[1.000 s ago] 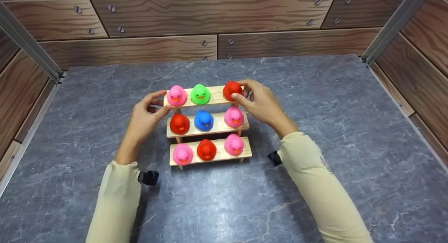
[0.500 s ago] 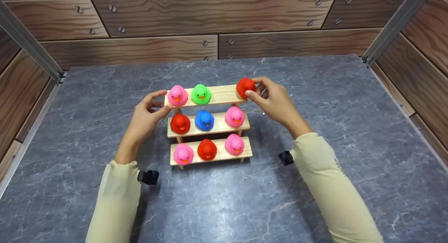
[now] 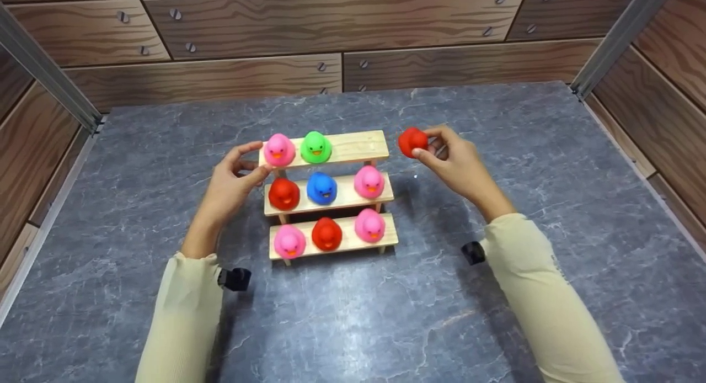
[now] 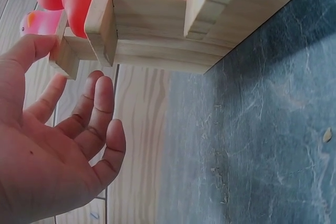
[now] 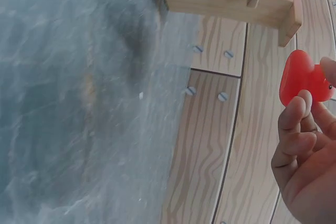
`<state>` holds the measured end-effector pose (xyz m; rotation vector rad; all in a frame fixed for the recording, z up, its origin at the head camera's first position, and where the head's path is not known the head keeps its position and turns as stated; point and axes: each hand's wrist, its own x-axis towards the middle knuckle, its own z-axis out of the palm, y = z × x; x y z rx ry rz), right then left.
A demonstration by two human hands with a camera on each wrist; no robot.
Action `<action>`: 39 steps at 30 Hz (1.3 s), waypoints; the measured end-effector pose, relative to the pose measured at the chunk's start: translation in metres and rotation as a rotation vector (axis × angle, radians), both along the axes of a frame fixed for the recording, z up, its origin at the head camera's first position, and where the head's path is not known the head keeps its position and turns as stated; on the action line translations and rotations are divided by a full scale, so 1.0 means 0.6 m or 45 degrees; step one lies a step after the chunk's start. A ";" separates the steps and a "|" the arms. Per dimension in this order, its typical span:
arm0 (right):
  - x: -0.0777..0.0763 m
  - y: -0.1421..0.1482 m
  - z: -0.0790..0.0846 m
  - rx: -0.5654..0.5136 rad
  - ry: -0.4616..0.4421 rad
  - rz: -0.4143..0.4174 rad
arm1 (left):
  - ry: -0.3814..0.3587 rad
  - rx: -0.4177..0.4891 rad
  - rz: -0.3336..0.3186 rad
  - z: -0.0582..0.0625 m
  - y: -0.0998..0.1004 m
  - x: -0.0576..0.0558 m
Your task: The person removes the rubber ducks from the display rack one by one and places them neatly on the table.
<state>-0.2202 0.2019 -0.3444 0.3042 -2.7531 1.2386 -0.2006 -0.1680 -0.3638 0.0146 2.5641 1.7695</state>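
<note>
My right hand (image 3: pixel 455 154) pinches a red rubber duck (image 3: pixel 412 142) between thumb and fingers, in the air to the right of the top shelf. In the right wrist view the red duck (image 5: pixel 303 80) is held clear of the wood. At the left end of a three-step wooden stand (image 3: pixel 358 145), my left hand (image 3: pixel 229 179) grips the top board, thumb at its front edge and index finger behind; its other fingers hang bent below in the left wrist view. A pink duck (image 3: pixel 279 150) and a green duck (image 3: pixel 316 148) sit on that top step.
The middle step carries a red duck (image 3: pixel 284 194), a blue duck (image 3: pixel 321 188) and a pink duck (image 3: pixel 369 182). On the bottom step sit two pink ducks and a red duck (image 3: pixel 326 234). Wood-patterned walls (image 3: pixel 242 27) enclose the grey marbled table (image 3: pixel 342 317).
The right hand has carried the red duck off the right end of the top step and out to the right. My left hand keeps its place on the stand.
</note>
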 end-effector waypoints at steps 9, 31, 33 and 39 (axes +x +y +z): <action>0.002 0.029 -0.032 0.003 -0.097 -0.026 | -0.013 -0.013 -0.004 0.002 -0.001 0.000; -0.008 0.048 -0.081 0.074 -0.336 0.021 | -0.010 -0.011 -0.013 0.002 -0.004 -0.002; -0.009 0.048 -0.083 0.076 -0.360 0.024 | -0.008 -0.007 -0.013 0.001 -0.003 -0.002; -0.013 0.050 -0.088 0.098 -0.396 0.032 | -0.017 0.000 -0.015 0.002 -0.002 -0.003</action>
